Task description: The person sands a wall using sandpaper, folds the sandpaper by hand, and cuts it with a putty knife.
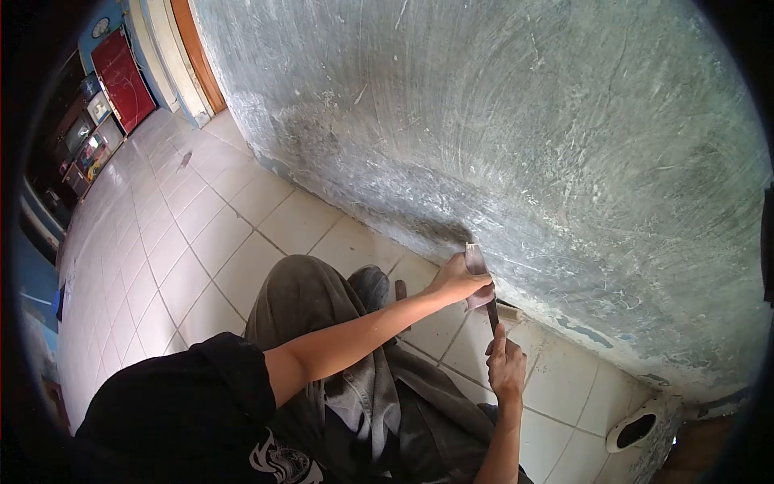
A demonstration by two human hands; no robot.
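Observation:
At the foot of the grey plastered wall (564, 161), my left hand (459, 282) is wrapped round a flat, tapered grey-brown piece (476, 260). Its upper end points at the wall surface. Lower down, my right hand (506, 367) grips a dark, narrow handle (493, 315) that runs up towards this piece. I cannot tell whether piece and handle form one tool. Beside them, low on the wall, is a small pale block-like edge (508, 311). My fingers hide part of both held things.
White floor tiles (218, 242) run along the wall. A dark stick-like object (401, 290) lies by my foot. A pale fixture with a dark oval opening (633, 433) is at lower right. Shelves with items (97, 141) and a red panel (123, 79) stand far left.

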